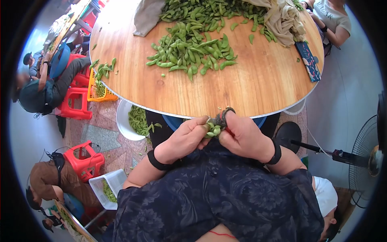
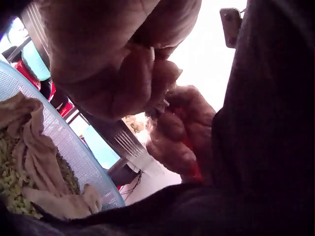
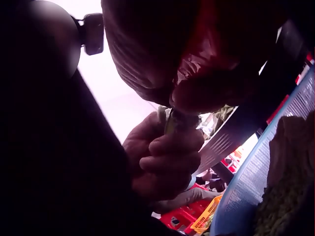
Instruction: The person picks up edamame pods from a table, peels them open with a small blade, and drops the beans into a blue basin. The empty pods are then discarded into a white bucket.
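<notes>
Just off the near table edge, my left hand (image 1: 187,137) curls its fingers round a few green soybean pods (image 1: 213,130). My right hand (image 1: 249,136) meets it there, thumb and fingertips pinching at the same pods. Dark wrapping and a bit of red show on the right fingers. From below, in the right wrist view, a green sliver of pod shows between the two hands' fingertips. The left wrist view has both hands' fingertips close together, with the pods mostly hidden. A big heap of soybean pods (image 1: 189,48) lies on the round wooden table (image 1: 133,80).
Beneath the hands sits a blue mesh basket (image 2: 81,152) of green beans with a cloth (image 2: 37,142). A white bucket (image 1: 122,121) of pods stands on the floor at left. Cloths and a dark blue patterned case (image 1: 308,62) lie on the table. A fan (image 1: 369,157) stands at right.
</notes>
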A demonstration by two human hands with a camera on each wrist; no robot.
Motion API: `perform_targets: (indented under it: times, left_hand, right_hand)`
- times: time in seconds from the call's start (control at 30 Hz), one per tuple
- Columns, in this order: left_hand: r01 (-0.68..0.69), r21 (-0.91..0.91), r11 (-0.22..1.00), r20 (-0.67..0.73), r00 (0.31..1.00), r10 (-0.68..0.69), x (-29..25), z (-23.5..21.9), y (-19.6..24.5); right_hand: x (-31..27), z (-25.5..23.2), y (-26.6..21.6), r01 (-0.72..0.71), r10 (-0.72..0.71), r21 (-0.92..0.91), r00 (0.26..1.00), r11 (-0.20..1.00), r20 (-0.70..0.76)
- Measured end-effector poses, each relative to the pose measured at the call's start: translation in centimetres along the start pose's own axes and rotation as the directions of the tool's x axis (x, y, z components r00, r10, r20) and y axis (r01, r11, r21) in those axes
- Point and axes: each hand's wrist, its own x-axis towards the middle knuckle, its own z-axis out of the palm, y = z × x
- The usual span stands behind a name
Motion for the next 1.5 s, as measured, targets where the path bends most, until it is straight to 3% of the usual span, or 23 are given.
perform_targets:
  times: [0.07, 0.13, 0.17, 0.23, 0.37, 0.43, 0.53, 0.6, 0.87, 1.03, 1.13, 1.2, 1.27, 1.4, 1.43, 1.47, 1.5]
  left_hand:
    - [-0.059, -0.048, 0.997, 0.014, 0.998, 0.06, 0.4, 0.4, -0.4]
    - [-0.07, -0.05, 0.996, -0.017, 0.997, 0.07, 0.6, 0.6, -0.5]
    - [-0.068, -0.063, 0.996, -0.018, 0.998, 0.067, 0.7, 0.6, -0.5]
    - [-0.066, -0.077, 0.995, -0.018, 0.998, 0.065, 0.9, 0.4, -0.7]
    - [0.007, -0.238, 0.971, 0.103, 0.995, 0.018, 1.1, 0.1, -1.2]
    - [0.012, -0.267, 0.964, 0.154, 0.988, 0.03, 1.2, 0.4, -1.0]
    - [0.008, -0.218, 0.976, 0.117, 0.993, 0.018, 0.9, 1.0, -0.5]
    - [-0.096, -0.156, 0.983, 0.133, 0.984, 0.117, 1.0, 1.0, -0.7]
    - [-0.059, -0.093, 0.994, 0.149, 0.986, 0.072, 1.4, 0.3, -1.3]
    - [-0.067, -0.045, 0.997, 0.127, 0.989, 0.073, 1.2, 0.5, -1.0]
    - [-0.029, -0.061, 0.998, 0.143, 0.989, 0.037, 1.1, 0.5, -1.3]
    - [-0.166, -0.095, 0.982, 0.141, 0.974, 0.178, 1.2, 0.8, -1.4]
    - [-0.211, -0.057, 0.976, 0.143, 0.966, 0.217, 1.4, 0.7, -1.8]
    - [-0.302, 0.08, 0.95, 0.121, 0.949, 0.291, 0.9, 0.4, -1.3]
    - [-0.298, 0.156, 0.942, 0.14, 0.951, 0.277, 1.0, -0.3, -2.0]
    - [-0.308, 0.157, 0.938, 0.142, 0.947, 0.287, 0.7, -0.5, -2.0]
    - [-0.289, 0.084, 0.954, 0.069, 0.956, 0.284, 0.2, -0.4, -1.5]
  right_hand:
    - [0.1, -0.2, -1.2, -0.001, 0.001, -0.095, 1.0, 0.995, -0.001]
    - [0.4, -0.2, -1.9, 0.099, -0.104, -0.291, 0.995, 0.952, -0.002]
    - [0.4, -0.1, -2.0, 0.1, -0.105, -0.292, 0.994, 0.951, -0.001]
    - [0.3, 0.0, -2.2, 0.211, -0.237, -0.374, 0.971, 0.903, -0.025]
    - [0.0, -0.3, -1.5, 0.087, -0.119, -0.383, 0.991, 0.92, -0.062]
    - [-0.3, -0.6, -0.8, -0.006, -0.008, -0.149, 0.995, 0.989, -0.097]
    - [-0.4, -1.2, -1.3, -0.077, 0.06, -0.231, 0.995, 0.97, -0.081]
    - [-0.5, -0.9, -1.7, -0.059, 0.041, -0.248, 0.996, 0.967, -0.077]
    - [-0.6, -1.6, -1.6, -0.041, 0.038, -0.301, 0.999, 0.953, -0.016]
    - [-0.7, -2.2, -1.5, -0.169, 0.137, -0.186, 0.976, 0.968, -0.17]
    - [-0.7, -2.7, -1.9, -0.175, 0.148, -0.142, 0.972, 0.974, -0.184]
    - [-1.0, -2.5, -1.8, -0.173, 0.146, -0.148, 0.973, 0.974, -0.178]
    - [-1.1, -2.6, -1.7, -0.159, 0.129, -0.166, 0.976, 0.973, -0.177]
    - [-0.5, -2.8, -1.9, -0.085, 0.068, -0.21, 0.994, 0.974, -0.086]
    - [-0.2, -2.8, -1.8, -0.039, 0.038, -0.211, 0.999, 0.977, -0.007]
    - [0.1, -2.8, -1.7, 0.005, 0.01, -0.209, 0.997, 0.978, 0.071]
    - [1.0, -3.7, -2.3, -0.06, 0.081, -0.198, 0.991, 0.978, 0.102]
